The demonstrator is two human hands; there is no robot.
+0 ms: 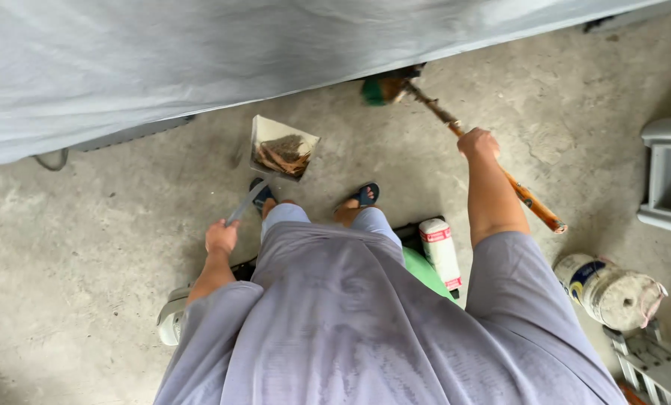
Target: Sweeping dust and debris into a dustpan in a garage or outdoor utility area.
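My left hand (220, 236) grips the long grey handle of a metal dustpan (281, 146). The dustpan rests on the concrete floor in front of my feet and holds dry brown leaves and dirt. My right hand (478, 142) is closed around the orange wooden handle of a broom (530, 199). The broom's green and dark head (384, 88) reaches under the edge of a large grey cover at the top. My feet in dark sandals (365, 195) stand just behind the dustpan.
A grey fabric cover (200, 52) spans the top. A dirty white bucket (613, 289) lies at the right, a grey plastic crate (669, 176) beyond it. A white cylindrical container (440, 251) and a green object sit behind my legs; a white round object (172, 319) is at the left.
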